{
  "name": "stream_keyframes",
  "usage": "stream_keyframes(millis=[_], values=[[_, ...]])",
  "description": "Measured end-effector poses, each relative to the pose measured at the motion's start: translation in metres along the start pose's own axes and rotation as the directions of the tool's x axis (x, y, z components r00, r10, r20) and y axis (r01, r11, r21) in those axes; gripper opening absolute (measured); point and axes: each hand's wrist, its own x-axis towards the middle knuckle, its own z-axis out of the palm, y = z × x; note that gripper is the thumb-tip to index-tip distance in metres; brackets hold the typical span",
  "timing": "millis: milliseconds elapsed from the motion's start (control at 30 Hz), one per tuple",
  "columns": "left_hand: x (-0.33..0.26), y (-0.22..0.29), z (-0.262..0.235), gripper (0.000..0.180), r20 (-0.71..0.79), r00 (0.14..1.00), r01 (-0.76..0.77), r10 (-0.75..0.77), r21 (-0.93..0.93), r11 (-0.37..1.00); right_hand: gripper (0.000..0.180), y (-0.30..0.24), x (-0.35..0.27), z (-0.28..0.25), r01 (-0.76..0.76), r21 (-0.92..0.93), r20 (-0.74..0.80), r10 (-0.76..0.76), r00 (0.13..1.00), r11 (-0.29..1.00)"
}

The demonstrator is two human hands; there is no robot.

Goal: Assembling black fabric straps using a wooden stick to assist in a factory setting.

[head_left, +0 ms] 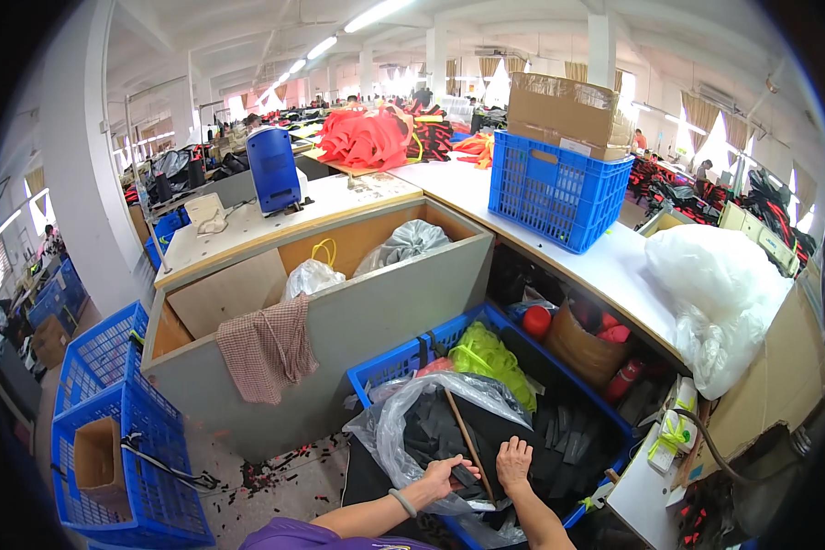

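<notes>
My left hand (445, 477) is closed around a small flat black piece (466, 475), with the fingers curled under it. My right hand (514, 463) lies palm down just to the right, its fingers stretched over black material. Between the hands a thin wooden stick (467, 435) slants across an opened clear plastic bag (390, 431). Dark flat pieces (434, 423) fill the bag. The bag rests in a large blue crate (559, 368). More black strips (568, 435) lie loose to the right, with a lime-green bundle (490, 360) behind.
A grey wooden bin (385, 316) stands ahead, with a checked cloth (266, 353) over its edge. Blue crates (124, 458) stand left; black scraps (275, 467) litter the floor. On the white table (449, 183) sit another blue crate (559, 188) and a plastic bundle (715, 293).
</notes>
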Motion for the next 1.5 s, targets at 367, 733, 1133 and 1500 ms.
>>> stream_keyframes(millis=[367, 733, 1133, 1500], values=[[-0.002, -0.021, -0.011, 0.031, 0.015, 1.000, 0.015, -0.014, -0.040, 0.999, 0.012, -0.001, -0.015, -0.011, 0.001, 0.018, 0.037, -0.002, 0.999, 1.000], [-0.005, -0.015, -0.002, 0.025, 0.097, 0.985, -0.131, 0.142, -0.115, 0.985, 0.021, -0.001, -0.001, -0.009, -0.095, 0.070, -0.035, 0.098, 0.995, 0.993], [-0.008, -0.037, -0.013, 0.027, -0.021, 0.999, 0.043, -0.043, -0.020, 0.999, 0.013, -0.006, -0.018, 0.004, -0.269, 0.088, 0.039, 0.267, 0.963, 0.959], [-0.003, -0.038, -0.012, 0.028, -0.019, 0.998, 0.062, -0.062, -0.003, 0.998, 0.017, -0.006, -0.009, 0.006, -0.352, 0.181, -0.025, 0.362, 0.932, 0.918]])
